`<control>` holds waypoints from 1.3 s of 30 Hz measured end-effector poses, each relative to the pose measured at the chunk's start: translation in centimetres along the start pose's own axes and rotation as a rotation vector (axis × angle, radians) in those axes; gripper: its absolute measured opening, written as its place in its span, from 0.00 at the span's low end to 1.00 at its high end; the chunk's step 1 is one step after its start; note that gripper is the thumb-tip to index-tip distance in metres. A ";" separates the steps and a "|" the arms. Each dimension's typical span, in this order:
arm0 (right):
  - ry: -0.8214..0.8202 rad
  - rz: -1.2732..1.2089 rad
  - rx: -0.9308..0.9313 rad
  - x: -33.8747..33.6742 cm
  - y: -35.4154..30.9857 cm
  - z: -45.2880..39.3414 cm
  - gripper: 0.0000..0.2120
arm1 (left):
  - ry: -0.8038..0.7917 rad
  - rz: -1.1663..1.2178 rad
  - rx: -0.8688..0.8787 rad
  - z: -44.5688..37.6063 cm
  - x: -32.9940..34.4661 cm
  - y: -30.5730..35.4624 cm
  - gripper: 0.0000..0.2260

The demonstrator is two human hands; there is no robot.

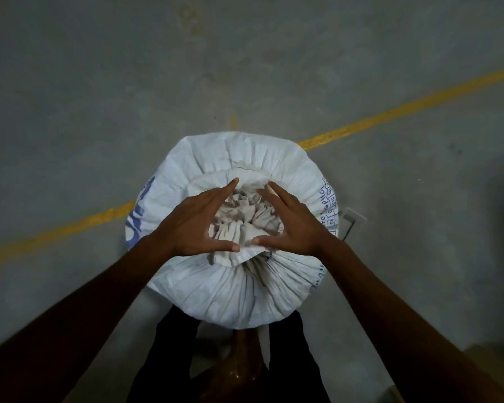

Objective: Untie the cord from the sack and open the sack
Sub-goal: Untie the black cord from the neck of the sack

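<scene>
A full white woven sack [216,295] with blue print stands upright on the floor below me. Its top is gathered into a bunch of crumpled pleats [242,219] at the middle. My left hand [192,225] lies on the left side of the bunch, fingers spread and straight. My right hand [291,225] lies on the right side in the same way. The thumbs and forefingers nearly meet and ring the gathered top. No cord shows; if one is there, the pleats and hands hide it.
The sack stands on a grey concrete floor [99,97] crossed by a yellow painted line [405,106]. My dark trouser legs [169,359] are just behind the sack. A small pale object [352,219] lies on the floor at the sack's right.
</scene>
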State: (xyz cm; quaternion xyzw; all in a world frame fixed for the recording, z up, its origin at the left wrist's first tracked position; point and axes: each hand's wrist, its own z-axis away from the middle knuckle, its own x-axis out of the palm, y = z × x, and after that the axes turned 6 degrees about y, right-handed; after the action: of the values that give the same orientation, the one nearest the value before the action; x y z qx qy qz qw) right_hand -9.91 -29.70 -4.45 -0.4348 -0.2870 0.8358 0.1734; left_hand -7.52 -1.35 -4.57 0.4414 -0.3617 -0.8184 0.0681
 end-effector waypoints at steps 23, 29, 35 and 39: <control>0.559 0.168 -0.289 3.6 1.0 -0.1 0.22 | 0.292 0.078 -0.017 -3.5 2.8 -3.6 0.33; 0.570 0.477 -0.625 4.5 2.2 -1.9 0.10 | 0.262 0.067 0.055 -5.8 2.6 -5.9 0.37; 0.338 0.702 -0.629 4.8 4.8 -6.2 0.20 | 0.407 -0.109 0.190 -4.8 3.6 -7.4 0.37; 0.308 0.664 -0.553 5.6 4.2 -7.9 0.22 | 0.482 -0.265 0.403 -2.5 4.9 -6.9 0.26</control>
State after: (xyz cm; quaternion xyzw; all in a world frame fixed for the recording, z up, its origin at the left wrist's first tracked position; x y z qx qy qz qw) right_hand -6.74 -27.32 -14.18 -0.6523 -0.3151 0.6639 -0.1859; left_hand -7.11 0.21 -13.21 0.6698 -0.4292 -0.6043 -0.0440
